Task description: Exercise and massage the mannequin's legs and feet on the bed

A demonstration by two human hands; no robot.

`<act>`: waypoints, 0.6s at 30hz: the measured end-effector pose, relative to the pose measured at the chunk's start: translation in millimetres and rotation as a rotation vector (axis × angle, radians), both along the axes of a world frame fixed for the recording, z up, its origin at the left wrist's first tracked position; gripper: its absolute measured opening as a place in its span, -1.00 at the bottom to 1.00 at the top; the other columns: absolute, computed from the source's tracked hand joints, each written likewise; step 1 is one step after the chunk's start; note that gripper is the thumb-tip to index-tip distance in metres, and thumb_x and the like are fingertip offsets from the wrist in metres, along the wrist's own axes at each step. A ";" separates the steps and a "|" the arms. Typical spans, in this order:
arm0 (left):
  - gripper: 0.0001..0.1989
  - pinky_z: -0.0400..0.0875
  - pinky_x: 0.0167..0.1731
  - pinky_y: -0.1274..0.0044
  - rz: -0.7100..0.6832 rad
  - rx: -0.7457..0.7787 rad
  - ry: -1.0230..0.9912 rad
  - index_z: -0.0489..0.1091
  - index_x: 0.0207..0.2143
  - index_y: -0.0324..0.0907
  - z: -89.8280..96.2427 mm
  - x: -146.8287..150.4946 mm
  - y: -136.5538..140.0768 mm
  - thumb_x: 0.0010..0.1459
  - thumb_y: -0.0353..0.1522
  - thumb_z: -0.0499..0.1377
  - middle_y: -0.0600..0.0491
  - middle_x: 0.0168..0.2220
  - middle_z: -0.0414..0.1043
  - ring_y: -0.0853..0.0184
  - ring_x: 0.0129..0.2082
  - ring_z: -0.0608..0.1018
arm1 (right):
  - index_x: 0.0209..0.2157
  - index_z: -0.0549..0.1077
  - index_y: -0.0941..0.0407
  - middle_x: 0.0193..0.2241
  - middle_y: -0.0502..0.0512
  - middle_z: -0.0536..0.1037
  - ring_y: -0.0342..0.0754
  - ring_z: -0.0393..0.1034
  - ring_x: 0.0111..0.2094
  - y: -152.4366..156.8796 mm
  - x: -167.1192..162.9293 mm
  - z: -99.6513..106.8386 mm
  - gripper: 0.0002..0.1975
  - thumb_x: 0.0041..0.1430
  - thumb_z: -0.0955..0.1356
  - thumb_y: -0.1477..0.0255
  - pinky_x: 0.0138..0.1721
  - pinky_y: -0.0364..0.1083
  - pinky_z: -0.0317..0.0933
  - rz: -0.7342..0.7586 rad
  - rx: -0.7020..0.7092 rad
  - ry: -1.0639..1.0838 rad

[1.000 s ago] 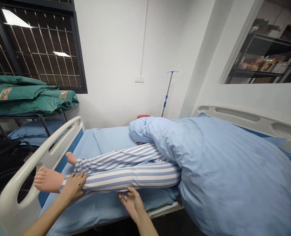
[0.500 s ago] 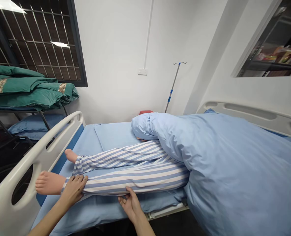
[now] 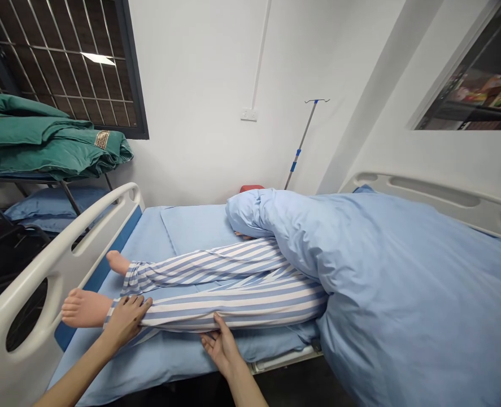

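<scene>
There is room above the striped legs (image 3: 254, 310). The white board (image 3: 61, 265) and puffy blanket (image 3: 386, 282) block the ends.

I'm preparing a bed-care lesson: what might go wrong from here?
The near foot lies close to the footboard and might knock it if shifted. The left hand rests low on the striped trousers, so the cloth might slide beneath it. The quilt hangs past the near side of the bed and could slip down.
</scene>
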State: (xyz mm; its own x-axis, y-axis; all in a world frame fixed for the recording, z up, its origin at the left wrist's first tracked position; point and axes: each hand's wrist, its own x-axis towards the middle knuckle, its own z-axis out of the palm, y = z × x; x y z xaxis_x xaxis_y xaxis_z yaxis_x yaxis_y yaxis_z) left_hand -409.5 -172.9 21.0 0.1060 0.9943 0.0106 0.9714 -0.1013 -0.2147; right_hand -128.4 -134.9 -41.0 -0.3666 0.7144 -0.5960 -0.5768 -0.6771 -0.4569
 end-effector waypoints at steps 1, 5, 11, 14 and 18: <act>-0.49 0.11 -0.13 0.36 -0.005 0.009 0.004 0.25 -0.01 -0.08 0.2 -0.5 0.6 -0.09 -0.47 0.03 -0.05 -0.13 0.36 0.16 -0.11 0.35 | -0.20 0.33 0.13 -0.45 0.05 0.47 -0.08 0.45 -0.43 0.2 -0.3 0.5 -0.48 -0.19 0.43 0.14 -0.47 -0.19 0.24 0.006 0.003 -0.006; -0.48 0.13 -0.16 0.35 0.007 -0.009 0.010 0.25 0.00 -0.10 -13.7 1.6 -2.3 -0.10 -0.47 0.03 -0.06 -0.12 0.36 0.14 -0.13 0.35 | -0.22 0.32 0.16 -0.46 0.08 0.47 -0.07 0.45 -0.42 -2.0 -1.0 -2.7 -0.49 -0.16 0.42 0.13 -0.51 -0.21 0.23 0.031 -0.008 -0.068; -0.43 0.10 -0.10 0.33 0.086 0.026 -0.014 0.25 0.02 -0.16 -41.8 11.7 -9.7 -0.13 -0.53 0.00 -0.09 -0.03 0.32 0.14 -0.07 0.32 | -0.24 0.28 0.15 -0.45 0.12 0.48 -0.05 0.46 -0.43 -5.9 1.7 -10.4 -0.50 -0.12 0.39 0.10 -0.61 -0.24 0.16 0.094 0.010 -0.250; -0.44 0.09 -0.10 0.32 0.091 0.024 -0.038 0.26 0.00 -0.17 -41.2 13.7 -10.3 -0.14 -0.53 0.00 -0.08 -0.05 0.33 0.14 -0.08 0.32 | -0.21 0.28 0.15 -0.46 0.11 0.48 -0.05 0.47 -0.43 -6.0 3.3 -10.8 -0.48 -0.11 0.39 0.09 -0.61 -0.24 0.16 0.116 0.028 -0.271; -0.47 0.10 -0.14 0.33 0.079 0.003 -0.067 0.26 -0.02 -0.14 -28.6 11.3 -8.9 -0.12 -0.53 0.00 -0.08 -0.08 0.33 0.13 -0.09 0.32 | -0.19 0.28 0.15 -0.51 0.08 0.47 -0.05 0.47 -0.43 -5.4 4.3 -4.3 -0.47 -0.11 0.40 0.11 -0.59 -0.24 0.19 0.114 0.023 -0.257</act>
